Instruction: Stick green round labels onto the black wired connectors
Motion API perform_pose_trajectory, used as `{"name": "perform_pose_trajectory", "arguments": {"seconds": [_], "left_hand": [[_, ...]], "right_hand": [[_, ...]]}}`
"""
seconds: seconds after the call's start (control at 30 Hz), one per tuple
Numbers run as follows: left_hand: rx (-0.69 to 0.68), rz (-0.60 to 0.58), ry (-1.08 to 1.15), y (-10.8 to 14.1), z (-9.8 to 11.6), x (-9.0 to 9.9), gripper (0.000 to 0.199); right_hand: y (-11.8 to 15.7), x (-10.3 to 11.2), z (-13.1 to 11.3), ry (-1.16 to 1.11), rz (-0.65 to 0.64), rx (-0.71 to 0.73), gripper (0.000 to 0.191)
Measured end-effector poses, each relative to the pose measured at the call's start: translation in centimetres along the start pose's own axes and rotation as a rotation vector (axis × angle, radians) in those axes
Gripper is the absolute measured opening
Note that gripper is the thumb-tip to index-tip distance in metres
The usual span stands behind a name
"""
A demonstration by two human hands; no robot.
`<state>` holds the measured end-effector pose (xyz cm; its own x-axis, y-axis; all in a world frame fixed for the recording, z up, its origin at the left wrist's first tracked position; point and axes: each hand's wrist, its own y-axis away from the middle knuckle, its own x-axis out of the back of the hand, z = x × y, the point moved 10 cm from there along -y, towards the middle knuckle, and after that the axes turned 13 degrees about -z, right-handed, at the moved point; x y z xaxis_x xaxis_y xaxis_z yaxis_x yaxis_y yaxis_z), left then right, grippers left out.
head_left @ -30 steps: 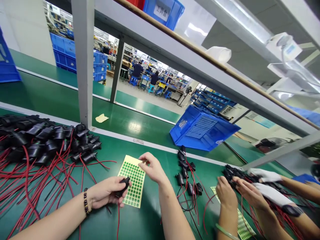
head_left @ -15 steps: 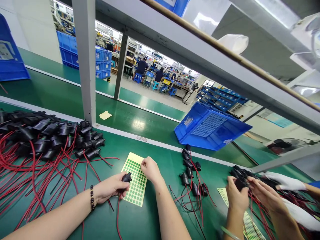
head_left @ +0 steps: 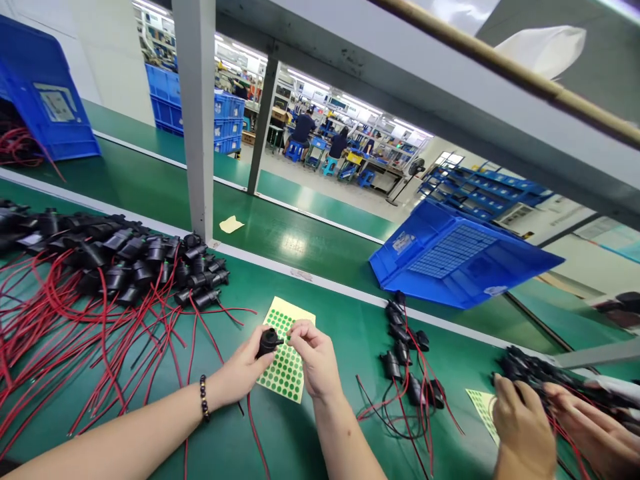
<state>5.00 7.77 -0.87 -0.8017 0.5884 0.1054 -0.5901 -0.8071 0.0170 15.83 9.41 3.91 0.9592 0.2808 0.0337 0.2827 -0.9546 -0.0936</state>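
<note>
My left hand [head_left: 244,365], with a beaded bracelet at the wrist, is closed around a small black pump [head_left: 269,342]. The pump has a short nozzle pointing right, and a red wire [head_left: 256,433] trails below the hand. My right hand [head_left: 313,350] is closed in a pinch just right of the nozzle, with a bit of green, seemingly a round sticker [head_left: 289,337], at its fingertips. Under both hands lies a pale yellow sheet [head_left: 295,308] with rows of green round stickers, partly covered by the hands and the pump.
A large heap of black pumps [head_left: 120,260] with red wires lies left. A smaller group [head_left: 400,360] lies right. Another person's hands [head_left: 525,420] work at far right beside a sticker sheet [head_left: 483,410]. Blue crates [head_left: 450,253] and a shelf post [head_left: 200,133] stand behind.
My right hand has come off the sticker sheet toward the pump. My left hand has turned the pump so its nozzle points right. The camera view has shifted left.
</note>
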Motion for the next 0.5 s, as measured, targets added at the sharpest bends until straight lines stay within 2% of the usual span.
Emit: {"name": "perform_pose_trajectory", "arguments": {"seconds": [0.13, 0.5], "left_hand": [[-0.019, 0.083, -0.153, 0.3, 0.9, 0.6, 0.026], [-0.06, 0.112, -0.208, 0.3, 1.2, 0.5, 0.023]], "right_hand": [[0.3, -1.4, 0.9, -0.046, -0.012, -0.011, 0.013], [0.4, -2.3, 0.5, 0.134, -0.017, 0.017, 0.011]]}}
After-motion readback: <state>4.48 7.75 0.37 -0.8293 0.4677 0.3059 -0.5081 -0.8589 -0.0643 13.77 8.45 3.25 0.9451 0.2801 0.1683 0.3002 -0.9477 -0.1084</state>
